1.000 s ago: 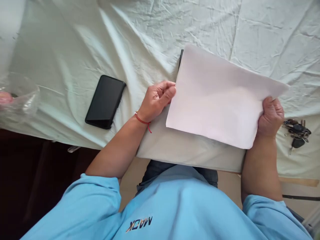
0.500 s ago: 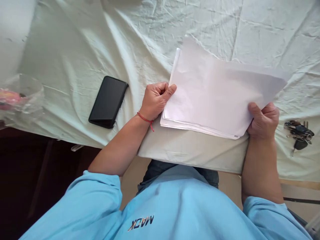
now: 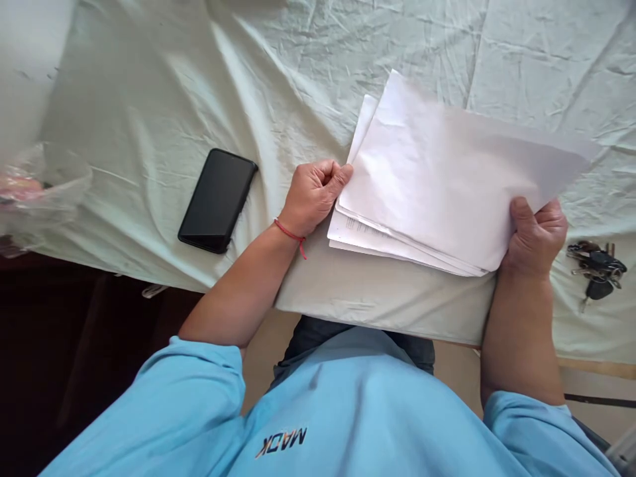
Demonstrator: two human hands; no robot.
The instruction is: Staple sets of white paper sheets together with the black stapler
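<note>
A loose stack of white paper sheets (image 3: 437, 172) is held between my two hands, just over the cloth-covered table. My left hand (image 3: 315, 192), with a red string on the wrist, pinches the left edge of the sheets, thumb on top. On the right side, my right hand (image 3: 536, 235) grips the stack near its lower right corner, thumb on the top sheet. The upper sheets are fanned to the right of the lower ones. Some printed lines show on a lower sheet along the near edge; the top sheet's face looks blank.
A black smartphone (image 3: 217, 200) lies left of my left arm. Keys (image 3: 597, 268) rest on the wrinkled pale green tablecloth (image 3: 278, 86) at the right. A clear plastic bag (image 3: 59, 192) with something reddish inside sits at the left edge. The table's front edge runs close to my body.
My right hand has moved a little to the right with the upper sheets. These now stick out further from the lower ones, exposing print. My left hand has barely moved.
</note>
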